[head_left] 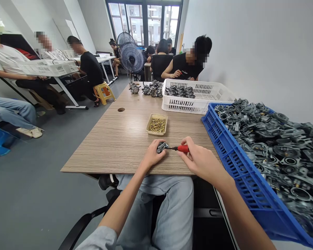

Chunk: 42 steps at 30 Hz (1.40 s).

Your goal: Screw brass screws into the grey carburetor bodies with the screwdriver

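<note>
My left hand (154, 152) is closed around a small grey metal carburetor body (161, 147), holding it low at the tabletop. In my right hand (198, 156) is a screwdriver (183, 148) with a red handle, gripped between thumb and fingers. Its dark shaft points left and its tip meets the carburetor body; the exact contact spot is too small to make out. Just beyond my hands stands a cream plastic tray (147, 129) with many small brass-coloured parts (157, 125) in it.
To my right, a blue crate (232, 159) is heaped with grey metal carburetor bodies (284, 149). A white crate (187, 106) stands behind it, with more assemblies (152, 88) beside it on the wooden table (106, 149). Across the table sits a person in black (184, 66).
</note>
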Available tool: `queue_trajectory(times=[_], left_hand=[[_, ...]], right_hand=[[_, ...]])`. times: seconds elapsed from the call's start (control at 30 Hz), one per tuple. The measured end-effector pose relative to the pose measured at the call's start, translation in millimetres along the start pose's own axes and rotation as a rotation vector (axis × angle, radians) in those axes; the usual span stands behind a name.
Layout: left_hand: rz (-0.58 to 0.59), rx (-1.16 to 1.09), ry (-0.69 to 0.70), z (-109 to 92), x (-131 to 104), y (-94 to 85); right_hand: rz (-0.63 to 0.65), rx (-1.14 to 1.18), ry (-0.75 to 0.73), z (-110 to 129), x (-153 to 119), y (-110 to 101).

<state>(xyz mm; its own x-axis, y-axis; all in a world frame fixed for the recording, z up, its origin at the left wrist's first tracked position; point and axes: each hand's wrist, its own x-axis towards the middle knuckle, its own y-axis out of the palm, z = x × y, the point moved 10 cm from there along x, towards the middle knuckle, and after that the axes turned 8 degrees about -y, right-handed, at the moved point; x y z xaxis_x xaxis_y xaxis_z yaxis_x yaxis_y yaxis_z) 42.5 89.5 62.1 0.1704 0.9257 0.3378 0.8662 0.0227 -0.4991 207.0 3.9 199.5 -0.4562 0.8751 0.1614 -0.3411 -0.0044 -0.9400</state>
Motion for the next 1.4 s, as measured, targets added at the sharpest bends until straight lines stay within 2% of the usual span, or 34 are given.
queue_trajectory(times=[0.13, 0.5, 0.77, 1.0, 1.13, 1.4], left_hand=[[-0.001, -0.003, 0.005, 0, 0, 0.4], [0.004, -0.005, 0.005, 0, 0, 0.3], [0.003, 0.002, 0.007, 1, 0, 1.0], [0.002, 0.003, 0.01, 1, 1, 1.2], [0.002, 0.009, 0.003, 2, 0, 1.0], [-0.006, 0.004, 0.006, 0, 0, -0.6]], right_hand=[[0.011, 0.069, -0.051, 6, -3, 1], [0.018, 0.009, 0.015, 0, 1, 3], [0.032, -0.236, 0.114, -8, 4, 4], [0.011, -0.318, 0.191, -13, 4, 1], [-0.006, -0.25, 0.177, -13, 3, 1], [-0.039, -0.007, 0.038, -1, 1, 1]])
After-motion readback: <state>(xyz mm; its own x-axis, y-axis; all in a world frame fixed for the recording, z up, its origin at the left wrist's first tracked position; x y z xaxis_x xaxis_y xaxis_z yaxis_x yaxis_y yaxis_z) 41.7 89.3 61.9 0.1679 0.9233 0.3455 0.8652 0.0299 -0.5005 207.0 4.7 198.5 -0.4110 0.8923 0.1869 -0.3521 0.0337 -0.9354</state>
